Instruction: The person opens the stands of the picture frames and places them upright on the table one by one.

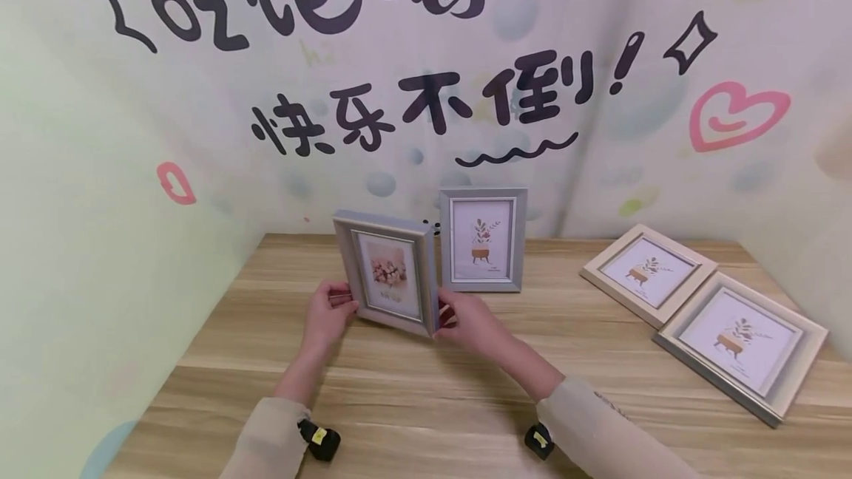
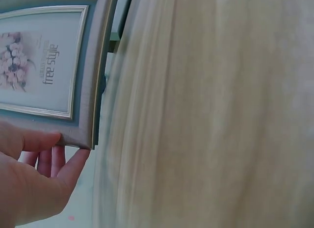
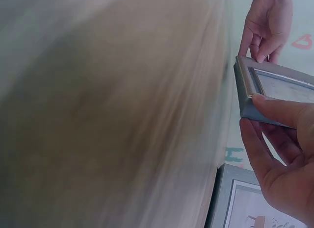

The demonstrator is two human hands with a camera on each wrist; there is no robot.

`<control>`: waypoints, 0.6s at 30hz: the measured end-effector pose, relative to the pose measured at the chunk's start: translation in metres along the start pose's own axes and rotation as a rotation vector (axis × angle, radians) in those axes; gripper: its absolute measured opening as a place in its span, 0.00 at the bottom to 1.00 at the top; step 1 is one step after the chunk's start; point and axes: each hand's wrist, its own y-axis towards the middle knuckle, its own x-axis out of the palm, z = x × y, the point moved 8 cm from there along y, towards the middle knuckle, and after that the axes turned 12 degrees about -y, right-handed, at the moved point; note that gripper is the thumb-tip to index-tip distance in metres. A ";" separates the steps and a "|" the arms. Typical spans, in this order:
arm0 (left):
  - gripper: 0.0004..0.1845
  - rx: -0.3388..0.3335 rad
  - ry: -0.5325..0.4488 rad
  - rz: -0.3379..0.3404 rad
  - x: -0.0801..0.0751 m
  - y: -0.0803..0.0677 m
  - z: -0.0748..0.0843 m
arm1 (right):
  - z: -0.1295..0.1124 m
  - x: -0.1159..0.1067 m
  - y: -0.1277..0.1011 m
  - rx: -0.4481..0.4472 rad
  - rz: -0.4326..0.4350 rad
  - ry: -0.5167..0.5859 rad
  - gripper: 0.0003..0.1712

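Observation:
A picture frame (image 1: 386,272) with a pink flower print is held upright between both hands, turned at an angle. My left hand (image 1: 329,318) pinches its lower left corner, thumb on the front. On the opposite side my right hand (image 1: 469,324) grips the lower right edge. In the left wrist view the flower frame (image 2: 81,125) shows its corner between thumb and fingers. The right wrist view has the thumb on the frame's (image 3: 248,90) front and the fingers beneath. Just behind to the right stands a grey frame (image 1: 517,242) with a potted plant print.
Two pale frames with plant prints lie at the right of the wooden table (image 1: 399,405): a farther one (image 1: 602,283) and a nearer one (image 1: 719,383), touching at their corners. A printed cloth wall (image 1: 373,183) rises behind the table.

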 end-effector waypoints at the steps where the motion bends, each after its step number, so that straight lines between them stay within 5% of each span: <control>1: 0.14 0.009 0.022 -0.012 0.002 0.001 0.000 | 0.001 0.002 -0.001 0.008 -0.014 -0.013 0.28; 14: 0.12 0.087 0.135 -0.140 0.018 0.002 0.004 | 0.000 0.010 -0.014 -0.007 -0.073 -0.182 0.29; 18: 0.19 0.113 0.109 -0.165 0.021 -0.001 0.015 | 0.000 0.009 -0.015 -0.007 -0.063 -0.201 0.30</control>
